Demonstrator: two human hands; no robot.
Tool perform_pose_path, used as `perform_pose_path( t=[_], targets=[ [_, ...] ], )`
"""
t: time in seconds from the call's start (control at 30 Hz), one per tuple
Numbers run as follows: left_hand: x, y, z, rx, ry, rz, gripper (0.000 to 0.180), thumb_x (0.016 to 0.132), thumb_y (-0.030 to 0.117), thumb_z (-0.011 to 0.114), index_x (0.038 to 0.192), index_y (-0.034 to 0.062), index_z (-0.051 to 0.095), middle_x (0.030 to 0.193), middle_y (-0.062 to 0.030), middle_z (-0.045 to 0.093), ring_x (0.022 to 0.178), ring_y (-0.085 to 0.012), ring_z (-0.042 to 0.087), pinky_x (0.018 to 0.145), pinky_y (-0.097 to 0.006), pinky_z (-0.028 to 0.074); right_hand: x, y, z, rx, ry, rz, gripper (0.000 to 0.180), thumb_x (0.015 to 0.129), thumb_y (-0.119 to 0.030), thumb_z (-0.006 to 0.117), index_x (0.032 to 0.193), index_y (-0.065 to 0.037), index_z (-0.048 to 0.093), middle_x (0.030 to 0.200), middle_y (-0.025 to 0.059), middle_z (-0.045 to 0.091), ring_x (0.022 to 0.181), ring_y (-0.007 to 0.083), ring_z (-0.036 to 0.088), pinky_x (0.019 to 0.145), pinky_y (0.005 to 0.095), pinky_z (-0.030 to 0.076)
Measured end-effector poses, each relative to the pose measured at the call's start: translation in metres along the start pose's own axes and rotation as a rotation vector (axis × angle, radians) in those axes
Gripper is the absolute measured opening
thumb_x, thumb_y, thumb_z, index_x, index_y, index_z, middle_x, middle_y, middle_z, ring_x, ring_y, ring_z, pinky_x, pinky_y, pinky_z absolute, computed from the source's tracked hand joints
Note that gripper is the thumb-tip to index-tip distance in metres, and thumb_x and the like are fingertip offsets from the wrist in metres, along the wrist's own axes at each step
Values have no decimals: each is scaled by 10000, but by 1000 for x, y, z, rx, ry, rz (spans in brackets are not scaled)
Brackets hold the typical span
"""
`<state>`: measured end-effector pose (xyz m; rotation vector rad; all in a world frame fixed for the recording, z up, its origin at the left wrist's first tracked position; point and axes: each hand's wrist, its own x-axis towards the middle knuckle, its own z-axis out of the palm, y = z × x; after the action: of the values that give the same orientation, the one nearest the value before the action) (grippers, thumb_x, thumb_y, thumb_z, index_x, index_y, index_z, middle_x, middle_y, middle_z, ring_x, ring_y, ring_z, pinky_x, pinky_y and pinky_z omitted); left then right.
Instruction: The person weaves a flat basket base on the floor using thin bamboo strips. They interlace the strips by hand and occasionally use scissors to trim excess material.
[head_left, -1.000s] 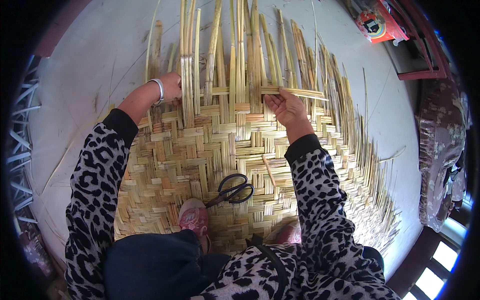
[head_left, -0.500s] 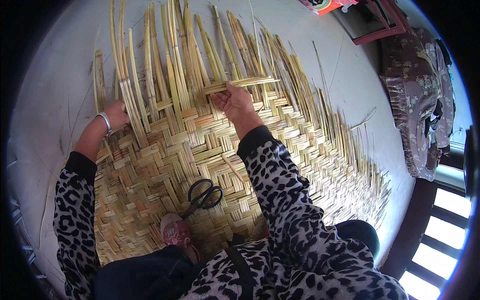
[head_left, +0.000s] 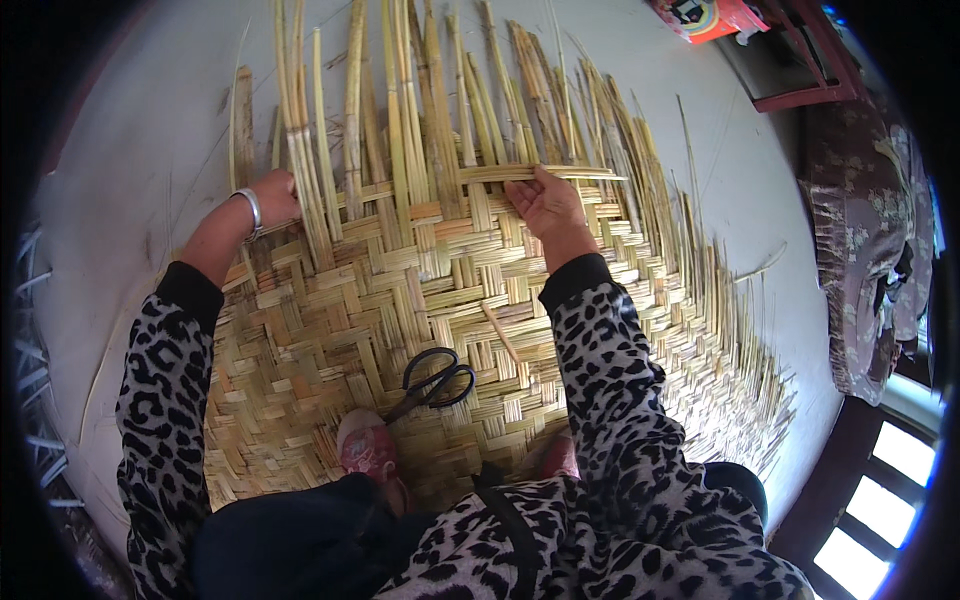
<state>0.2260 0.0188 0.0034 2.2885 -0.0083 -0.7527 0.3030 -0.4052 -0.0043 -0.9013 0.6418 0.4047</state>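
Observation:
A half-woven mat of flat split-reed strips (head_left: 385, 335) spreads out under me, with long loose strip ends (head_left: 408, 120) standing up along its far edge. My right hand (head_left: 550, 205) pinches a crosswise reed strip (head_left: 590, 172) between thumb and fingers; it passes among the upright ends just above the weave. At the far left edge, my left hand (head_left: 272, 198), with a silver bangle on its wrist, is closed beside a bundle of upright strips (head_left: 303, 150). Those strips partly hide its fingertips, which seem to grip the crosswise strip's left part.
Black-handled scissors (head_left: 432, 385) lie on the mat by my pink shoe (head_left: 368, 445). A short loose reed piece (head_left: 503, 335) rests on the weave. To the right are a patterned cloth cover (head_left: 860, 240) and a dark red wooden frame (head_left: 815, 85) on the pale floor (head_left: 745, 165).
The whole scene has shifted to the right in the view. Both hands keep nearly the same places on the mat, and the crosswise strip now appears more level.

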Motion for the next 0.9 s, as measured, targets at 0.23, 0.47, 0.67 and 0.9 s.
perform_pose_path(
  t=[0.23,0.47,0.67,0.9],
  targets=[
    [3,7,4,-13,17,-2,166,757,-1,655,916,1,702,806,-132,712,692,-202,700,619,-340,553,-16,-1,10,-78,-143,27,170,931,-146,629,1050,-37,576,985,114,609,853,269,615,770,431,590],
    [-5,12,4,-44,-34,-118,163,740,49,665,880,-30,684,718,-146,686,632,-235,666,635,-366,531,-23,2,16,-160,-88,-10,165,932,-112,625,1069,-25,593,977,110,617,868,254,637,742,388,605],
    [-26,27,9,162,-4,5,186,752,134,646,793,-47,657,704,-201,644,620,-283,616,604,-409,493,-34,3,-1,-200,-107,-38,167,950,-131,603,1059,-4,606,950,106,653,850,229,669,777,356,602],
    [-23,41,14,419,-26,-169,202,761,138,638,819,-55,646,783,-264,638,718,-366,641,675,-439,504,-27,7,8,-266,-62,-33,161,939,-117,618,1045,1,595,920,107,636,791,222,663,691,353,615]
  ],
)
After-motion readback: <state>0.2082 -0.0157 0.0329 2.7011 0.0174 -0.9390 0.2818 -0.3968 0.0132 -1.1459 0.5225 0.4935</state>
